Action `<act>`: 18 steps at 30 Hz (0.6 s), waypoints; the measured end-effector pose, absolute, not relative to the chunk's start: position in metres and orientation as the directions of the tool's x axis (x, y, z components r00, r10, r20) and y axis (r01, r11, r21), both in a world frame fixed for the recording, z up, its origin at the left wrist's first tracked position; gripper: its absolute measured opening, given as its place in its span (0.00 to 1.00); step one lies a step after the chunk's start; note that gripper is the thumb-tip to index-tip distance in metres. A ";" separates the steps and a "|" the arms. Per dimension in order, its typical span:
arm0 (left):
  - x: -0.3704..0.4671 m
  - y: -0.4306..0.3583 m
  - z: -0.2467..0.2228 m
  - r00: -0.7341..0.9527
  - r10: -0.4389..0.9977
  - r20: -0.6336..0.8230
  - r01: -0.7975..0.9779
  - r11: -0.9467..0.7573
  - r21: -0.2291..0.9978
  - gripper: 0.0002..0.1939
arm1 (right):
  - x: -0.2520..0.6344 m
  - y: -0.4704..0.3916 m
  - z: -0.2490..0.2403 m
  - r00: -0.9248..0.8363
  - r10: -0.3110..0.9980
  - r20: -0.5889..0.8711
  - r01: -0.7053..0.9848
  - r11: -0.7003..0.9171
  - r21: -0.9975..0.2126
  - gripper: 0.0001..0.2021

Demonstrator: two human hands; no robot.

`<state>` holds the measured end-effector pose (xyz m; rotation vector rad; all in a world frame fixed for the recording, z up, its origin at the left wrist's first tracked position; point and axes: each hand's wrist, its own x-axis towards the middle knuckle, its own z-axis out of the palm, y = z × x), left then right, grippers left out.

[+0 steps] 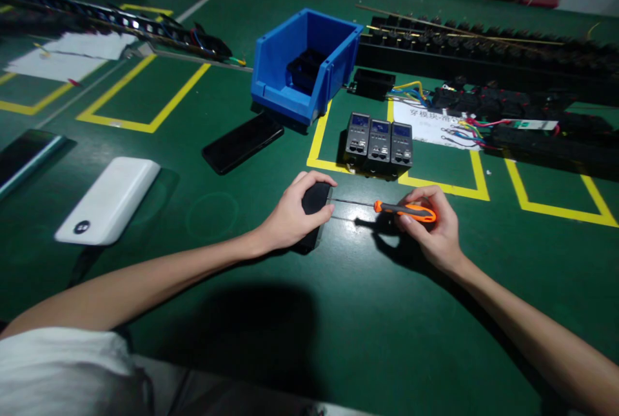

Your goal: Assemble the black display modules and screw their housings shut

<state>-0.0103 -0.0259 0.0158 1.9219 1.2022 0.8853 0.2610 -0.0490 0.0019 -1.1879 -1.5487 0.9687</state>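
My left hand point(294, 213) is wrapped round a black box-shaped module point(316, 200) on the green table point(271, 274), fingers over its top and thumb on its near side. In my right hand point(435, 226) is an orange and black screwdriver point(405, 211), held level by its handle. Its thin shaft points left, and the tip reaches the right side of the black module; exact contact is too small to tell. Three dark grey modules point(380, 142) with small screens stand side by side just beyond my hands.
A blue bin point(283, 100) with black parts stands behind. A black phone point(242, 142), a white power bank point(109, 200) and another dark device point(26, 155) lie to the left. Wired black strips point(507, 103) and paper point(425, 126) lie at the right, with long racks behind.
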 end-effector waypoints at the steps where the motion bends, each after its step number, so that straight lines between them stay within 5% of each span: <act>1: -0.010 -0.026 0.016 0.340 0.922 0.184 0.450 -0.331 0.829 0.15 | 0.261 -0.049 0.001 -0.094 0.973 0.212 0.248 0.229 -0.941 0.14; 18: -0.010 -0.027 0.016 0.347 0.921 0.177 0.464 -0.333 0.821 0.16 | 0.254 -0.049 0.007 -0.082 0.995 0.055 0.172 0.069 -0.983 0.13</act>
